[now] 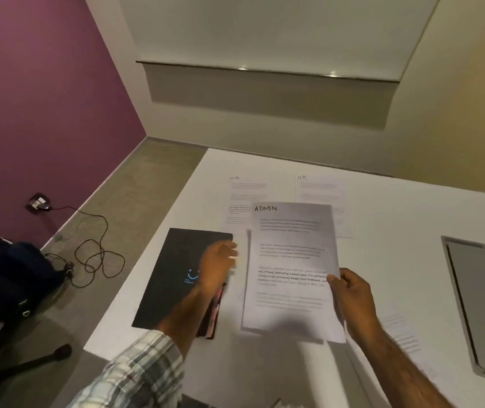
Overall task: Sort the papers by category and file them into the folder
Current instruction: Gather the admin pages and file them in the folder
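Folder (176, 278) (black, shut) under left hand (217, 265).

folder (176, 278) left on table (397, 219) | ADMIN sheet (291, 269) right of it | two sheets (247, 195) behind

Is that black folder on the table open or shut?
Shut. The black folder lies flat on the table, cover up, with the left hand over its right edge.
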`<control>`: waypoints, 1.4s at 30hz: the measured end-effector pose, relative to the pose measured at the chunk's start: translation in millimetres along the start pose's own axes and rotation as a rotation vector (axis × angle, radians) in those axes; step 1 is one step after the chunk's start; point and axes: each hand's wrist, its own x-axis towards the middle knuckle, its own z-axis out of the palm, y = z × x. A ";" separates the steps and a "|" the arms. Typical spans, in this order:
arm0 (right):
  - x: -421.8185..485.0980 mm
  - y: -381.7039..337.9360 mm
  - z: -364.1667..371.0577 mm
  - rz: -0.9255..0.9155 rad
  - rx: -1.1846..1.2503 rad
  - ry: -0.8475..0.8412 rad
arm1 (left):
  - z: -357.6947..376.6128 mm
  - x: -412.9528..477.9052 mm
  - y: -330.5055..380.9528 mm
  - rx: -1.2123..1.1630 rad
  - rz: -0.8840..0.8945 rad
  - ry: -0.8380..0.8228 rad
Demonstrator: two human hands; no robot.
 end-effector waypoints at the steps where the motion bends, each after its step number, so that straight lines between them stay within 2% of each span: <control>1: 1.2 2.0 8.6 0.013 -0.007 0.024 | -19.4 13.7 -12.9 0.171 0.031 0.065; 3: -0.4 8.5 24.0 0.054 -0.014 0.078 | -54.5 33.9 -42.4 0.513 0.098 0.125; 4: -1.9 11.7 31.8 0.079 -0.004 0.103 | -68.0 40.8 -56.3 0.593 0.111 0.109; 12: -39.5 23.4 71.8 0.209 0.032 0.246 | -90.9 67.5 -124.2 1.205 0.055 -0.170; 24: -59.5 21.3 76.7 0.199 -0.062 0.347 | -63.0 73.9 -139.6 1.210 0.251 -0.079; 37: -64.5 28.2 78.5 0.251 -0.051 0.370 | -52.5 86.2 -139.4 1.398 0.308 -0.140; 42: -68.3 25.9 83.1 0.268 -0.028 0.380 | -34.8 87.6 -132.9 1.586 0.306 -0.220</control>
